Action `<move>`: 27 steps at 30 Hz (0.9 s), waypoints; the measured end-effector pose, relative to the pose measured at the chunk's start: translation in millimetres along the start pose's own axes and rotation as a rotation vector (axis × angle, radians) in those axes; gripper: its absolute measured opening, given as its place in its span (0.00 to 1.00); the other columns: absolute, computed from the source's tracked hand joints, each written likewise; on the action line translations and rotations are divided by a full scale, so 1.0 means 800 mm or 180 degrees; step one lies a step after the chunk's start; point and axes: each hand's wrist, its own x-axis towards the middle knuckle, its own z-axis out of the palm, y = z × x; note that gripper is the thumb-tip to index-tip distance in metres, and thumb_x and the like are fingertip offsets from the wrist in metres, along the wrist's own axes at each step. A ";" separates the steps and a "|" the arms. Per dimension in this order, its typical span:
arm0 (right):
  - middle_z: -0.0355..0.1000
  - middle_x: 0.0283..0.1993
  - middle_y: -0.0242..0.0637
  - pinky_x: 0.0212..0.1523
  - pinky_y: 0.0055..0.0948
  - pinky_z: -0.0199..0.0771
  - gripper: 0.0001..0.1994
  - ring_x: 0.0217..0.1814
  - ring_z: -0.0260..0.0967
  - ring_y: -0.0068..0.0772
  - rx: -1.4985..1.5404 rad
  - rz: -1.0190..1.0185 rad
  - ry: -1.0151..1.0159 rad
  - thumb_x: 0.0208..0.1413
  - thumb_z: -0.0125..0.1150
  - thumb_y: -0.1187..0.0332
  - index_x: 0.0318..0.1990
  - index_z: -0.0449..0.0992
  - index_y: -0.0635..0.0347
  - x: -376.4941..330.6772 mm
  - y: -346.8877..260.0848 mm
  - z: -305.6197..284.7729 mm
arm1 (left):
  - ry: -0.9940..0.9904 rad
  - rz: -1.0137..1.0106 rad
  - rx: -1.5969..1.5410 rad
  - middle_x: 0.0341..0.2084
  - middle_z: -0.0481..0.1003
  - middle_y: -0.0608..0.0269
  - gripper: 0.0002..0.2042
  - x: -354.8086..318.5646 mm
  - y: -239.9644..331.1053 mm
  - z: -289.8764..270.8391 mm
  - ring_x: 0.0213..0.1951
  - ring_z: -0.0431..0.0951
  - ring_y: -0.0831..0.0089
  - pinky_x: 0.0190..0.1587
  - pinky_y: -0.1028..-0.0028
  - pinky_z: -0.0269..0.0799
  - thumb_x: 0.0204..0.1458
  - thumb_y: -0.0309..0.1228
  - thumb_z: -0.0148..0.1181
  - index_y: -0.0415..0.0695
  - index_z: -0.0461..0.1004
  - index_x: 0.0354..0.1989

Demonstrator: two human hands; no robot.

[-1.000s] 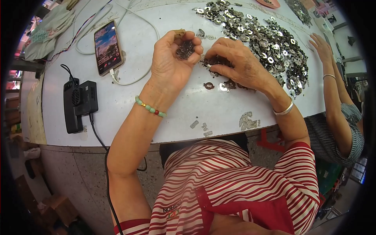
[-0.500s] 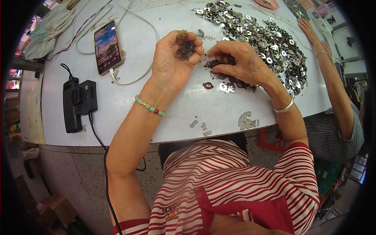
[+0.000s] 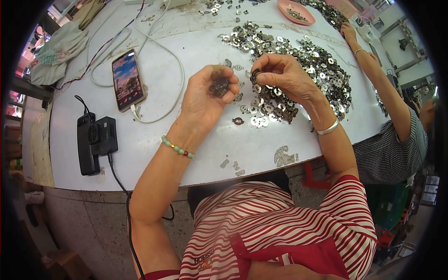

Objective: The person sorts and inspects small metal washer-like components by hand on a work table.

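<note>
My left hand (image 3: 203, 95) is turned palm up, its fingers curled round a clump of small dark metal pieces (image 3: 219, 87). To its right, my right hand (image 3: 291, 77) pinches a small dark metal piece (image 3: 255, 76) between thumb and fingertips; whether it is one piece or more I cannot tell. Below the right hand lie dark and shiny flat metal pieces (image 3: 280, 112), many with round holes. They join a wide heap of metal pieces (image 3: 322, 60) spreading behind and to the right. A single dark piece (image 3: 238, 121) lies apart, nearer the table's front edge.
At left, a phone (image 3: 128, 79) lies plugged into a white cable (image 3: 179, 60), beside a black device (image 3: 95, 135) with a cord. A pink tray (image 3: 296, 11) stands at the back. Another person's hand (image 3: 347, 32) reaches in at the right. Cloth (image 3: 63, 49) lies far left.
My right hand has lifted off the dark pieces and now pinches one at its fingertips. The left hand keeps its clump. The whole view has shifted, showing more of the table's far side.
</note>
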 end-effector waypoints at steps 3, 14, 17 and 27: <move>0.73 0.33 0.29 0.37 0.18 0.71 0.13 0.33 0.69 0.18 0.0494 0.0020 -0.0047 0.48 0.67 0.70 0.40 0.74 0.63 0.000 0.004 -0.004 | -0.0068 0.0010 0.0227 0.27 0.71 0.52 0.11 -0.005 -0.002 0.007 0.27 0.72 0.66 0.22 0.78 0.64 0.57 0.32 0.47 0.34 0.69 0.32; 0.72 0.33 0.29 0.37 0.18 0.70 0.10 0.33 0.69 0.18 0.0670 -0.0029 0.0115 0.50 0.66 0.71 0.39 0.74 0.62 0.004 0.009 -0.003 | -0.0132 -0.0304 0.0842 0.27 0.73 0.53 0.13 -0.012 -0.007 0.020 0.25 0.75 0.66 0.22 0.77 0.69 0.58 0.32 0.45 0.33 0.71 0.33; 0.72 0.33 0.28 0.34 0.18 0.71 0.09 0.34 0.70 0.18 -0.0450 -0.0616 0.0493 0.51 0.65 0.72 0.38 0.74 0.64 -0.001 -0.003 0.017 | -0.0220 -0.0443 0.0950 0.27 0.73 0.51 0.14 -0.015 -0.007 0.022 0.24 0.75 0.65 0.20 0.77 0.68 0.59 0.32 0.42 0.33 0.70 0.35; 0.70 0.31 0.36 0.31 0.26 0.74 0.09 0.31 0.72 0.32 -0.2878 -0.1862 0.0431 0.41 0.64 0.79 0.32 0.75 0.61 -0.010 -0.012 0.044 | -0.0027 -0.0659 0.0956 0.24 0.70 0.54 0.17 -0.016 -0.011 0.025 0.20 0.71 0.67 0.13 0.80 0.53 0.62 0.36 0.36 0.34 0.66 0.43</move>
